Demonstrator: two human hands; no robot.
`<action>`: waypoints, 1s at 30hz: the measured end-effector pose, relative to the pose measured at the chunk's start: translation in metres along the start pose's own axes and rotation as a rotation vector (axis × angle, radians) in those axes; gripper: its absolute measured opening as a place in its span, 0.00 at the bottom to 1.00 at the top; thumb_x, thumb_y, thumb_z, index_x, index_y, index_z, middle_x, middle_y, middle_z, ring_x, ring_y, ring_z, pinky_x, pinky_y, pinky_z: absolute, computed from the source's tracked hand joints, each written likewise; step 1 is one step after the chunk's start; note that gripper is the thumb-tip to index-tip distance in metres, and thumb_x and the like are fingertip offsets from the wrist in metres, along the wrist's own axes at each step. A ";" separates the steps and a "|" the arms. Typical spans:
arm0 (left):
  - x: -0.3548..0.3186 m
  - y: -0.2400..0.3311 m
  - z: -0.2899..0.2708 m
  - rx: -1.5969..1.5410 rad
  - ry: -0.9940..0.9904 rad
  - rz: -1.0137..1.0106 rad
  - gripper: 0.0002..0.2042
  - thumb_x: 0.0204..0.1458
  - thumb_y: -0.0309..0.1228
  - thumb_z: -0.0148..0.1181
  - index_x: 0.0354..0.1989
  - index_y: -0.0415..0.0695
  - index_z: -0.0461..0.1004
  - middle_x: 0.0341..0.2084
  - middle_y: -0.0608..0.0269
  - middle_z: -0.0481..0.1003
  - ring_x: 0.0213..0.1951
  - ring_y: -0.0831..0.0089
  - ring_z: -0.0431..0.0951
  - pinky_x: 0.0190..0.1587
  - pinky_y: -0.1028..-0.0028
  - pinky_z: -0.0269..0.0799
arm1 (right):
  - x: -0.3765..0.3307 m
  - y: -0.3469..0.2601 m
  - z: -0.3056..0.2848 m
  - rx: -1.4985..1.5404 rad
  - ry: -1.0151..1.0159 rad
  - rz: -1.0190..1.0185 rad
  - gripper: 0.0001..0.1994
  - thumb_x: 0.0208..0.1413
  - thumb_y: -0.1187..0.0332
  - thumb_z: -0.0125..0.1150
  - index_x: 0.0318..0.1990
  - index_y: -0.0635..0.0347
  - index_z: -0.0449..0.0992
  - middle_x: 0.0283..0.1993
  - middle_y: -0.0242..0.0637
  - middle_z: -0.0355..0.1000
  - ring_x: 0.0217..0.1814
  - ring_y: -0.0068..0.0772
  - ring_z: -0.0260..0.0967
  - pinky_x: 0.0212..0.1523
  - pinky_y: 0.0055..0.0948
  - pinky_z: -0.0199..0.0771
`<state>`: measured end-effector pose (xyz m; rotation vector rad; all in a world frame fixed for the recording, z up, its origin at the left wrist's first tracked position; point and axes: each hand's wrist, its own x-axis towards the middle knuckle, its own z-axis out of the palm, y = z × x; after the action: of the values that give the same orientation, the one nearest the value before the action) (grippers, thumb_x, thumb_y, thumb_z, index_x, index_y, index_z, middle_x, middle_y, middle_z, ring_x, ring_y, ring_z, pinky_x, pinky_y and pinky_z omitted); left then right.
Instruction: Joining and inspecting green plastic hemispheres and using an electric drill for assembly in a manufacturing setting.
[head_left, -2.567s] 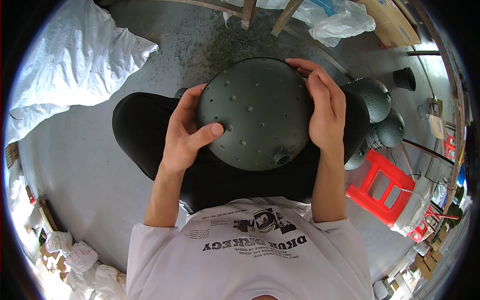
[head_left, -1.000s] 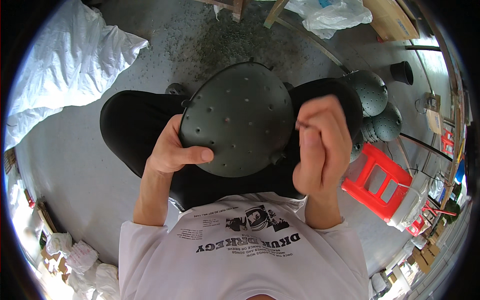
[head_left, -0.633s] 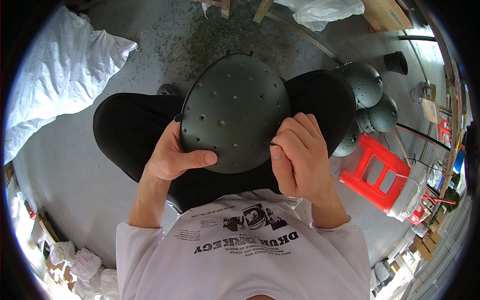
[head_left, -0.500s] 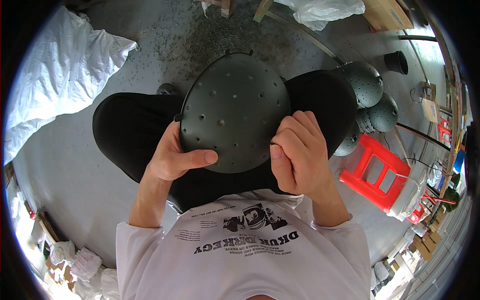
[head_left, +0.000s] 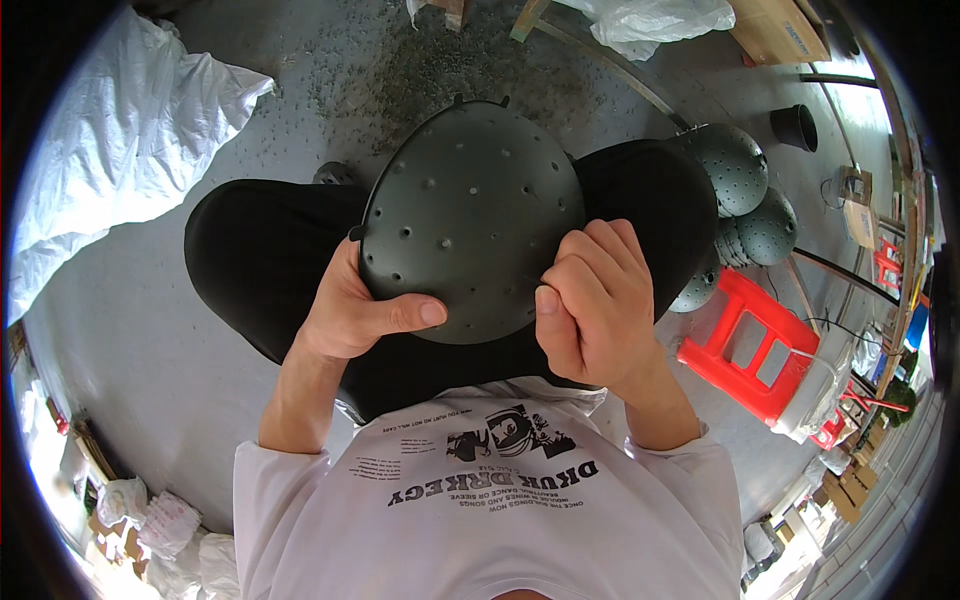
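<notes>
A dark green plastic dome, dotted with small holes and pits, lies in my lap with its rounded side up. Small tabs stick out from its far rim and its left rim. My left hand grips the dome's near left edge, thumb on top and fingers out of sight beneath. Against the near right side of the dome, my right hand is closed, its thumb pressed to the curled index finger. Whatever that pinch holds is hidden.
Several similar perforated domes are stacked to the right, near a red plastic stool. A black bucket stands farther off. White sheeting covers the left side. Dark bits litter the grey floor ahead.
My right thumb has shifted slightly left, and the small dark bit at its tip no longer shows. The dome and my left hand have barely moved.
</notes>
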<state>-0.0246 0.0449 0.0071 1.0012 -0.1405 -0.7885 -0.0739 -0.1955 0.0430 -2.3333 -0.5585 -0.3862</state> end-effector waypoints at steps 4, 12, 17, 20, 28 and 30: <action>0.002 -0.001 0.004 0.007 0.030 0.012 0.21 0.45 0.22 0.72 0.49 0.36 0.76 0.40 0.62 0.80 0.41 0.77 0.78 0.46 0.76 0.73 | 0.001 0.001 0.000 -0.018 -0.018 0.011 0.08 0.43 0.72 0.60 0.24 0.57 0.65 0.25 0.36 0.60 0.25 0.38 0.55 0.30 0.36 0.55; 0.002 -0.001 0.005 -0.001 0.020 0.021 0.21 0.45 0.21 0.71 0.50 0.36 0.75 0.41 0.61 0.80 0.42 0.76 0.78 0.48 0.75 0.73 | 0.003 0.000 0.002 -0.003 0.024 0.010 0.07 0.47 0.73 0.55 0.23 0.58 0.64 0.23 0.36 0.59 0.23 0.37 0.53 0.30 0.35 0.53; 0.003 -0.002 0.003 -0.013 0.018 0.026 0.20 0.45 0.21 0.70 0.49 0.36 0.75 0.40 0.61 0.80 0.42 0.76 0.79 0.47 0.75 0.74 | 0.004 -0.001 0.002 -0.026 0.013 0.017 0.07 0.48 0.72 0.55 0.23 0.58 0.64 0.23 0.36 0.58 0.23 0.37 0.53 0.30 0.35 0.53; 0.002 -0.002 0.002 -0.004 0.020 0.022 0.20 0.45 0.21 0.70 0.49 0.36 0.76 0.40 0.61 0.80 0.42 0.76 0.79 0.47 0.75 0.74 | 0.004 -0.004 0.000 -0.063 -0.019 0.031 0.07 0.46 0.71 0.58 0.24 0.58 0.65 0.25 0.36 0.60 0.25 0.38 0.55 0.32 0.37 0.55; 0.001 -0.003 0.004 0.017 0.033 0.042 0.20 0.44 0.20 0.70 0.49 0.36 0.76 0.40 0.61 0.80 0.41 0.76 0.79 0.47 0.75 0.73 | 0.002 -0.005 0.003 -0.101 -0.023 0.024 0.08 0.42 0.71 0.61 0.26 0.57 0.65 0.28 0.36 0.62 0.28 0.40 0.59 0.35 0.39 0.57; 0.001 -0.003 0.004 0.018 0.041 0.045 0.20 0.44 0.20 0.70 0.49 0.36 0.76 0.39 0.61 0.80 0.41 0.76 0.78 0.46 0.75 0.73 | 0.002 -0.003 0.004 -0.063 -0.002 0.022 0.08 0.42 0.71 0.60 0.25 0.58 0.65 0.28 0.37 0.62 0.28 0.40 0.58 0.35 0.39 0.57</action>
<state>-0.0276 0.0407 0.0067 1.0276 -0.1345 -0.7267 -0.0733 -0.1901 0.0430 -2.3983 -0.5289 -0.3961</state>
